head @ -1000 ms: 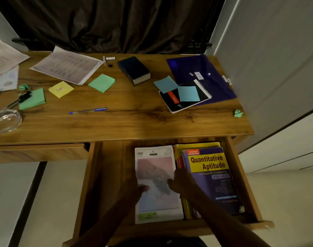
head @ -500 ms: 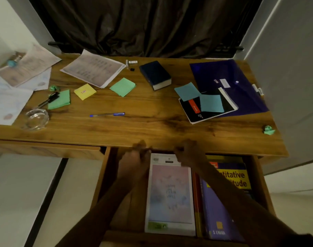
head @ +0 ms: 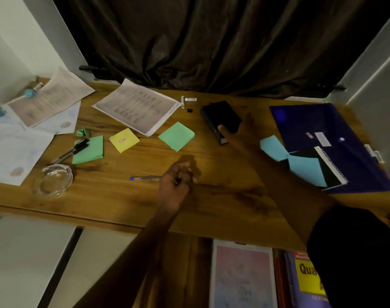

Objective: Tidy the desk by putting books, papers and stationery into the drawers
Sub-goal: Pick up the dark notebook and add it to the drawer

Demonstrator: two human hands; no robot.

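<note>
My left hand point(head: 177, 178) rests mid-desk, its fingers curled shut over the right end of a blue pen point(head: 145, 178) that lies flat on the wood. Farther back, my right hand point(head: 235, 133) grips a thick dark blue book point(head: 219, 115), thumb on its cover and fingers along its right side. Below the desk's front edge the open drawer point(head: 189, 263) holds a pink-covered book point(head: 243, 276) lying flat and, beside it, a purple and yellow "Quantitative Aptitude" book point(head: 305, 276), partly hidden by my right sleeve.
Printed sheets point(head: 136, 107), green point(head: 176, 136) and yellow point(head: 124, 140) sticky notes, black markers point(head: 72, 151) and a glass ashtray point(head: 53, 180) lie to the left. A purple folder point(head: 327, 130) with a spiral notebook point(head: 329, 165) and blue notes point(head: 273, 145) fills the right. A dark curtain hangs behind.
Both hands left the drawer and came up onto the desk. The left closed over the pen's end, the right reached back onto the dark blue book. The view tilted upward.
</note>
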